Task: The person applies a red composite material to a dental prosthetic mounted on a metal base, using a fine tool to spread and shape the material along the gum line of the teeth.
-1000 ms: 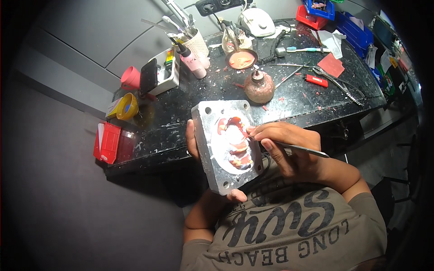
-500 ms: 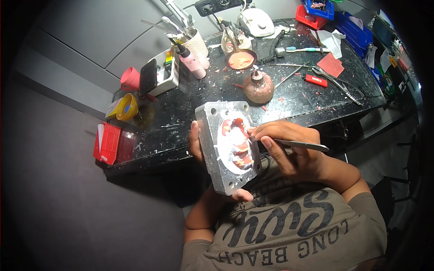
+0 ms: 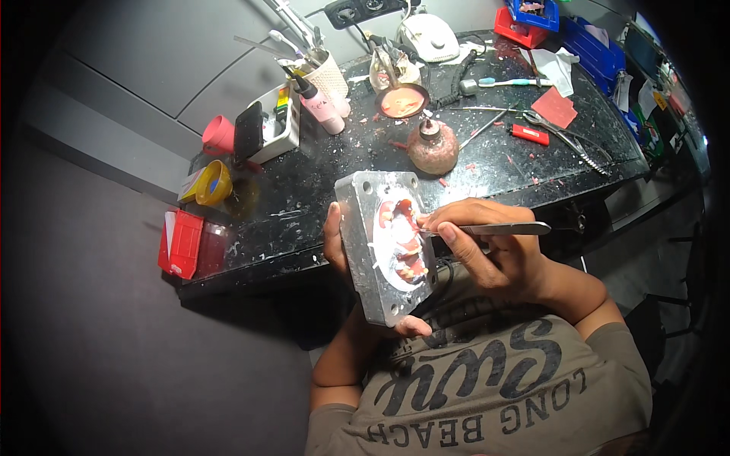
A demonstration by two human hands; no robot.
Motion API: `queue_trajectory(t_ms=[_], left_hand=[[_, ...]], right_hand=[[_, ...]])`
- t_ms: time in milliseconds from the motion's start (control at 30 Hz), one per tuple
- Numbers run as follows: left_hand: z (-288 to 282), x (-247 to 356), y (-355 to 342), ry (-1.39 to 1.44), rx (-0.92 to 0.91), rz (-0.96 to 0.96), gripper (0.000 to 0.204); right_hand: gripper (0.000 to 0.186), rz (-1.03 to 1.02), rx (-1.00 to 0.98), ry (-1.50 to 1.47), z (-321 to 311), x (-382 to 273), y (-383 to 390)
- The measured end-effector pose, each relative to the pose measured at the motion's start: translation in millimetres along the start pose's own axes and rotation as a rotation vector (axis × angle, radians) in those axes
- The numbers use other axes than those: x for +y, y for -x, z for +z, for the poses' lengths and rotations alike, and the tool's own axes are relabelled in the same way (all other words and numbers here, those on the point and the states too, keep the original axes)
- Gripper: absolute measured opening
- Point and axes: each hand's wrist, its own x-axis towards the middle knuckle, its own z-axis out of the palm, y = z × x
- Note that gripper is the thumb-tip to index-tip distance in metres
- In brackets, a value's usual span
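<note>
A grey metal flask [image 3: 357, 228] with holes at its corners is gripped by my left hand [image 3: 334, 235], whose fingers show at its left side and below it. Inside the flask sit white plaster [image 3: 399, 229] and red wax pieces with pale teeth [image 3: 411, 270]. My right hand [image 3: 494, 251] is closed on a slim metal instrument [image 3: 517, 229], like a knife; its working end reaches the plaster and wax near the flask's right side, partly hidden by the fingers.
On the black bench [image 3: 266, 224] stand a round burner bottle [image 3: 432, 152], a pan of pink wax [image 3: 403, 104], a pink bottle [image 3: 327, 114], white tray [image 3: 277, 137], yellow bowl [image 3: 213, 190], red lighter [image 3: 530, 135], several tools and coloured bins [image 3: 589, 57].
The flask and my left hand have shifted slightly right, and the flask is turned more onto its side. My right hand's instrument lies more level, its end still at the wax.
</note>
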Motion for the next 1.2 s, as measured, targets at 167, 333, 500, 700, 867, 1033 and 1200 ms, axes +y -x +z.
queue_trajectory(t_ms=[167,333,500,700,867,1033,1200], left_hand=[[7,6,-2,0.067,0.073,-0.068,0.165],[7,14,-13,0.281,0.136,-0.253,0.163],[-2,31,-21,0.537,0.102,-0.53,0.144],[-1,32,-24,0.521,0.096,-0.52,0.145],[10,36,-25,0.364,0.123,-0.467,0.148],[7,19,-20,0.235,0.163,-0.312,0.154],[2,15,-18,0.204,0.13,-0.293,0.16]], right_hand=[[0.011,0.118,-0.006,-0.08,1,0,3],[0.018,0.3,0.196,-0.35,-4,6,2],[0.029,0.072,0.316,-0.446,-12,16,-8],[0.039,0.18,0.265,-0.371,-17,4,1],[0.012,0.098,0.088,-0.18,-6,1,-1],[0.012,0.044,-0.031,-0.122,-5,0,0],[0.012,0.028,-0.16,-0.02,-9,-4,-3]])
